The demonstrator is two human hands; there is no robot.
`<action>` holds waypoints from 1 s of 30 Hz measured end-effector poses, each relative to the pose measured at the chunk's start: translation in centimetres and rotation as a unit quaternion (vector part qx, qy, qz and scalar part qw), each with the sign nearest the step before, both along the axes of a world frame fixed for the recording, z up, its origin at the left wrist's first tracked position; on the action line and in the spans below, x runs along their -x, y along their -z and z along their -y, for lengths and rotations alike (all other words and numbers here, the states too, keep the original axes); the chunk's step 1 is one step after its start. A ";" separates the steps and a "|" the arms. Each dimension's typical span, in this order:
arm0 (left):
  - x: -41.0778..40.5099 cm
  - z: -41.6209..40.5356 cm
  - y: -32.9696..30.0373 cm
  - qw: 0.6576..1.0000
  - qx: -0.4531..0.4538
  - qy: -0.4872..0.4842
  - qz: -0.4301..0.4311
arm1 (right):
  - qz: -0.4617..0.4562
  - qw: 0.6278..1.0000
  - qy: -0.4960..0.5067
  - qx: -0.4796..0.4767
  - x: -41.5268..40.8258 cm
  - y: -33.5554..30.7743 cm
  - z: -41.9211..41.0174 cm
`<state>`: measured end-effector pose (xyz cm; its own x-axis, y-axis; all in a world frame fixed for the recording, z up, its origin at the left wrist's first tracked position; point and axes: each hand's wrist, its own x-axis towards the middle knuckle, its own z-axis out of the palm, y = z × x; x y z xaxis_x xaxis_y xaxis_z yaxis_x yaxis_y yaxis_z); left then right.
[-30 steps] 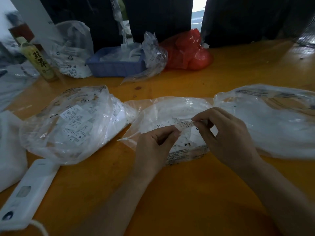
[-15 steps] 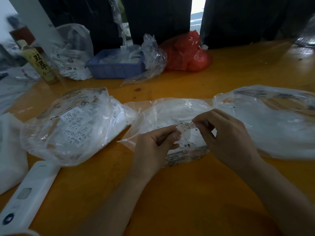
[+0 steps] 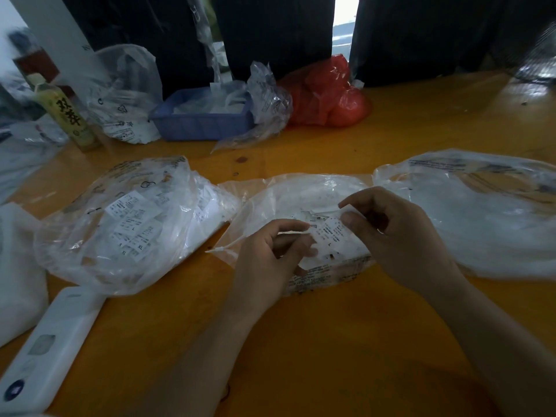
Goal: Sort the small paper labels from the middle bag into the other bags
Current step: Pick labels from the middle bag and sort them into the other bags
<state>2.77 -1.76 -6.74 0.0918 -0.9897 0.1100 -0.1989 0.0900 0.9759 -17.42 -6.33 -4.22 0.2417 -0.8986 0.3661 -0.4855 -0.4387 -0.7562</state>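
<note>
Three clear plastic bags lie in a row on the orange table. The middle bag [image 3: 304,194] holds small white paper labels. My right hand [image 3: 400,236] pinches one paper label [image 3: 332,233], printed with an L, above that bag. My left hand [image 3: 270,254] sits at the bag's left mouth, fingertips touching the label's left edge and a thin white strip. The left bag [image 3: 120,224] is full of labels marked L and XL. The right bag [image 3: 481,212] looks white inside; its contents are unclear.
A white device [image 3: 51,344] lies at the front left beside a white bag [image 3: 15,275]. At the back stand a bottle [image 3: 66,115], a blue basket [image 3: 201,118], crumpled clear bags [image 3: 126,91] and a red bag [image 3: 325,94]. Dark cloth hangs behind the table.
The label between my hands has turned from edge-on to flat, showing its print. My hands have drawn slightly apart; the bags have not moved.
</note>
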 end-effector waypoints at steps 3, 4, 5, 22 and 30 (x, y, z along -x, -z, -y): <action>-0.1 -0.1 0.0 0.999 -0.022 0.007 -0.039 | 0.016 0.999 -0.022 -0.041 0.1 0.2 0.1; 0.0 -0.1 0.0 0.998 -0.026 0.009 -0.047 | 0.022 0.998 -0.027 -0.053 0.0 0.3 0.1; 0.0 -0.1 0.1 0.998 -0.029 0.010 -0.052 | 0.027 0.997 -0.030 -0.061 -0.1 0.5 0.1; 0.0 -0.2 0.1 0.997 -0.045 -0.038 -0.056 | 0.019 0.994 -0.081 -0.066 -1.6 1.2 -1.0; -0.8 -0.2 -0.7 0.996 0.046 -0.058 0.052 | 0.092 0.994 -0.005 -0.058 -0.9 1.1 -0.2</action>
<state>3.61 -1.56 -6.06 0.1890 -0.9583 0.2142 -0.3122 0.1482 0.9384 -16.47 -6.13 -5.36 0.1886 -0.9353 0.2995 -0.3303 -0.3476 -0.8775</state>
